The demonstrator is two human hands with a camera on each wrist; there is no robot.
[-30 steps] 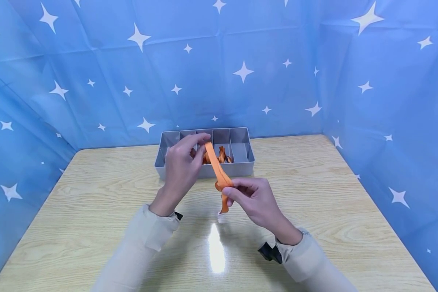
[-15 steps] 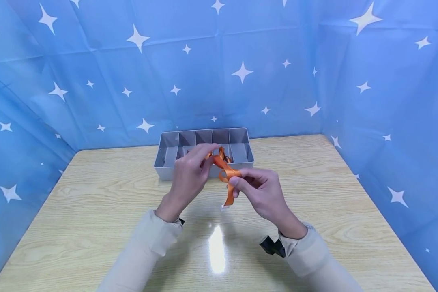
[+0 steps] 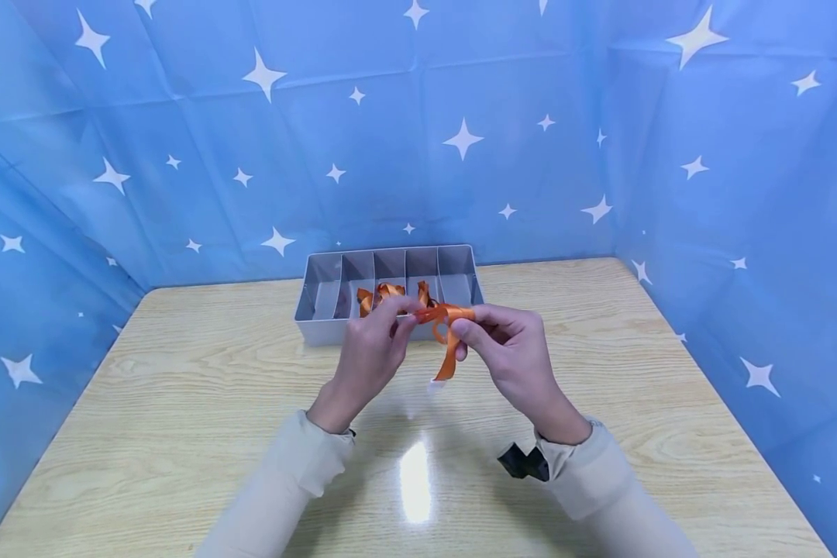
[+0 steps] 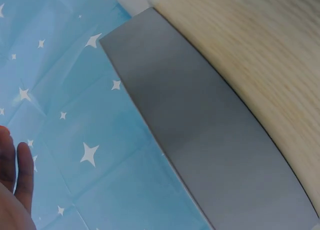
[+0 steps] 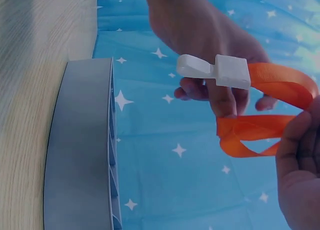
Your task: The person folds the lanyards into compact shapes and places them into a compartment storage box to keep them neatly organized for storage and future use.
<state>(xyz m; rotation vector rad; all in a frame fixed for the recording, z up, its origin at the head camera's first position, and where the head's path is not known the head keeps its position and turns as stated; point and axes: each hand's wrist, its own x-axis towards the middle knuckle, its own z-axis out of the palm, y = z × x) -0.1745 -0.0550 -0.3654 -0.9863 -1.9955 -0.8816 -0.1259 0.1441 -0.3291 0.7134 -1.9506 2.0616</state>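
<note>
Between my two hands, in front of the grey tray, is a looped orange lanyard (image 3: 449,360) with a white plastic clip (image 5: 232,71). My right hand (image 3: 512,353) pinches its folded band between thumb and fingers. From the left, my left hand (image 3: 371,349) pinches the other end of the folded loops. A tail of the lanyard hangs below the right fingers, the clip at its lower end. In the right wrist view the left fingers show behind the clip. Only part of the left hand (image 4: 15,190) shows at the edge of the left wrist view.
The grey divided tray (image 3: 324,333) stands at the back of the wooden table (image 3: 181,387). Several orange ribbon-like bundles (image 3: 390,290) lie in its middle compartments. A blue star-patterned curtain (image 3: 390,132) hangs behind and along both sides.
The stretched orange band has been folded shorter as my left hand came down and right toward the right hand. Both hands now sit closer together, the right slightly higher and farther right.
</note>
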